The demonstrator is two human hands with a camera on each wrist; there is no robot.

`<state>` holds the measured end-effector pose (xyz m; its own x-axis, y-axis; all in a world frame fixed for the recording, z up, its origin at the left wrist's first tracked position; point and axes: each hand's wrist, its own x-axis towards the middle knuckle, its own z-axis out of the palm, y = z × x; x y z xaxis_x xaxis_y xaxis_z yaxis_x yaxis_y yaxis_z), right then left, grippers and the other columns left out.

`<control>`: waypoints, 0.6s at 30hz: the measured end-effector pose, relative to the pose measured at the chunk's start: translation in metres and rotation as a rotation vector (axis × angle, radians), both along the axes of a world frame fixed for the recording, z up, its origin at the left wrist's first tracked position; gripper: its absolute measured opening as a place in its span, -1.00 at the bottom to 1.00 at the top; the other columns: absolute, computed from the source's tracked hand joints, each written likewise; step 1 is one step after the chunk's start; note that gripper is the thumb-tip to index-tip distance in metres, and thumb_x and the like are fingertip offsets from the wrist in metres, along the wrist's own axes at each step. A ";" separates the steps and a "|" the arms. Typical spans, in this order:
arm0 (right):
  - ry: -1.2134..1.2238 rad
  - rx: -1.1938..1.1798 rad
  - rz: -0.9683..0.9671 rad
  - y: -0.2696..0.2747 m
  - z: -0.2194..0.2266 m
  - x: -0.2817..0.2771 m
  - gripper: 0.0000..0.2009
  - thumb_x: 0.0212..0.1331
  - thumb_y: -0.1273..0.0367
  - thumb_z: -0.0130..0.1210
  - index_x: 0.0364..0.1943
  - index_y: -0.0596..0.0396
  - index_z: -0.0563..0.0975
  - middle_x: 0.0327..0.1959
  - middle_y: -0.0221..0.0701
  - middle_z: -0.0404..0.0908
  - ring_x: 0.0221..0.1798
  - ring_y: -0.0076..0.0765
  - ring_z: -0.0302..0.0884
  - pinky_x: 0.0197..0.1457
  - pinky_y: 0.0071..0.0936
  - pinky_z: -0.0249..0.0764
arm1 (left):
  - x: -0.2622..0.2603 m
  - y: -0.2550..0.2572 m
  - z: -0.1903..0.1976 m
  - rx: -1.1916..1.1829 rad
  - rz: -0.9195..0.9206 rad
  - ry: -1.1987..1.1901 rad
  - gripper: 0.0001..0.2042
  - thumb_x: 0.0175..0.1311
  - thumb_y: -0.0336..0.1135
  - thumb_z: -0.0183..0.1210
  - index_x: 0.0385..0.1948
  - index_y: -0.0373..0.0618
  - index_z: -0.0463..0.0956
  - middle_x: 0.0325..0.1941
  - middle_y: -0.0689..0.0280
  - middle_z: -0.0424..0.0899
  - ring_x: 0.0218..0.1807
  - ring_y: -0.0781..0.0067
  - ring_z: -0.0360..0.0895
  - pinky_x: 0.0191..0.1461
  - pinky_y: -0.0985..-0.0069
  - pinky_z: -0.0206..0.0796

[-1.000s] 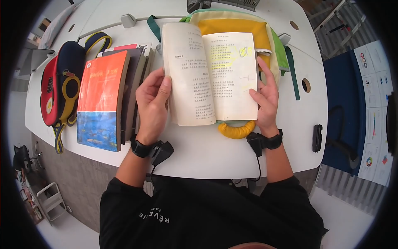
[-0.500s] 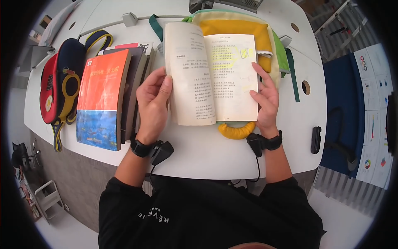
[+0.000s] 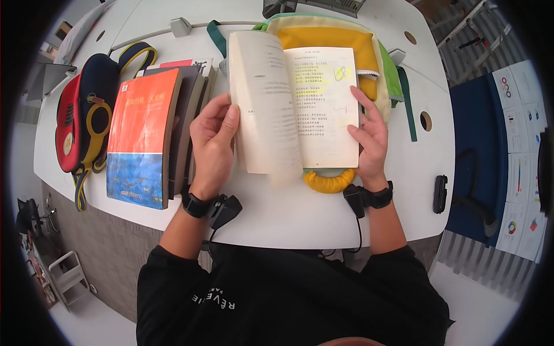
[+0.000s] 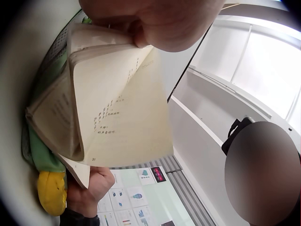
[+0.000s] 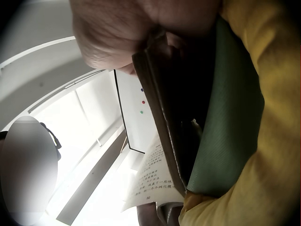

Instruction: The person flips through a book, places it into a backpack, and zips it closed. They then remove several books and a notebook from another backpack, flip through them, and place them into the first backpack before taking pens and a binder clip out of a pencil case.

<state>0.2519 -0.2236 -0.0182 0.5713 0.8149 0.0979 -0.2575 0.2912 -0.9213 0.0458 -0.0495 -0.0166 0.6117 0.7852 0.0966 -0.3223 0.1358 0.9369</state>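
An open paperback book is held up over the table, its right page marked with yellow highlighter and pen scribbles. My left hand grips its left side, thumb on the page edge and fingers behind. A blurred leaf stands out over that left half. On the right edge, my right hand pinches the book, with its thumb on the page. In the left wrist view, a curved page hangs below the left hand. Behind the book lies a yellow and green backpack, its padded yellow handle showing below the pages.
Left of the book is a stack of books topped by an orange and blue one. Beyond it lies a navy and red bag with yellow-edged straps. A small black object is near the table's right edge. A dark mesh holder stands at the back.
A leaf on the book's left half is now in motion and blurred, where the left page was still and readable before. Both hands keep their places at the book's sides.
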 end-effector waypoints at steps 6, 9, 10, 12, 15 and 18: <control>-0.065 -0.038 -0.024 -0.001 0.004 -0.002 -0.34 0.12 0.63 -0.11 0.43 0.28 0.19 0.22 -0.01 0.52 0.25 -0.27 0.51 0.33 -0.41 0.39 | 0.001 0.000 -0.001 0.026 -0.009 0.014 -0.71 0.50 -0.42 0.03 0.14 -0.41 0.46 -0.01 0.22 0.70 0.01 0.56 0.61 0.16 0.57 0.37; -0.090 -0.054 -0.023 -0.001 0.004 -0.002 -0.34 0.13 0.62 -0.11 0.43 0.28 0.19 0.21 -0.01 0.53 0.24 -0.27 0.52 0.33 -0.41 0.39 | 0.001 0.001 -0.002 0.024 0.000 0.012 -0.71 0.50 -0.42 0.04 0.14 -0.41 0.46 -0.01 0.22 0.69 0.01 0.55 0.60 0.17 0.57 0.37; -0.091 -0.072 -0.008 -0.003 0.003 0.000 -0.37 0.17 0.61 -0.13 0.42 0.30 0.19 0.21 -0.02 0.54 0.24 -0.28 0.53 0.33 -0.41 0.38 | 0.000 0.001 -0.003 0.007 0.006 0.002 -0.70 0.50 -0.42 0.04 0.14 -0.41 0.45 0.00 0.22 0.69 0.02 0.55 0.60 0.17 0.58 0.37; -0.068 -0.044 -0.007 -0.004 -0.004 0.002 -0.40 0.21 0.58 -0.14 0.42 0.31 0.19 0.20 -0.03 0.55 0.24 -0.28 0.53 0.33 -0.41 0.38 | 0.001 0.000 -0.001 0.014 0.022 0.008 -0.70 0.50 -0.42 0.04 0.14 -0.42 0.46 -0.03 0.22 0.70 -0.01 0.56 0.60 0.14 0.60 0.38; -0.031 0.002 -0.002 -0.001 -0.007 0.004 -0.44 0.29 0.50 -0.16 0.42 0.34 0.19 0.20 -0.04 0.55 0.23 -0.29 0.53 0.33 -0.41 0.38 | 0.002 -0.001 0.003 0.014 0.042 0.005 -0.71 0.50 -0.42 0.04 0.13 -0.43 0.47 -0.06 0.22 0.70 -0.03 0.57 0.60 0.11 0.63 0.40; 0.004 0.027 -0.035 -0.001 -0.007 0.002 -0.45 0.34 0.44 -0.18 0.41 0.36 0.17 0.19 -0.06 0.56 0.22 -0.30 0.54 0.32 -0.41 0.38 | 0.002 -0.001 0.002 0.018 0.030 0.004 -0.71 0.50 -0.42 0.04 0.12 -0.43 0.47 -0.06 0.22 0.70 -0.03 0.58 0.60 0.10 0.63 0.39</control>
<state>0.2544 -0.2247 -0.0251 0.5997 0.7915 0.1177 -0.2503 0.3252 -0.9119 0.0477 -0.0501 -0.0149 0.5884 0.8012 0.1085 -0.3221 0.1092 0.9404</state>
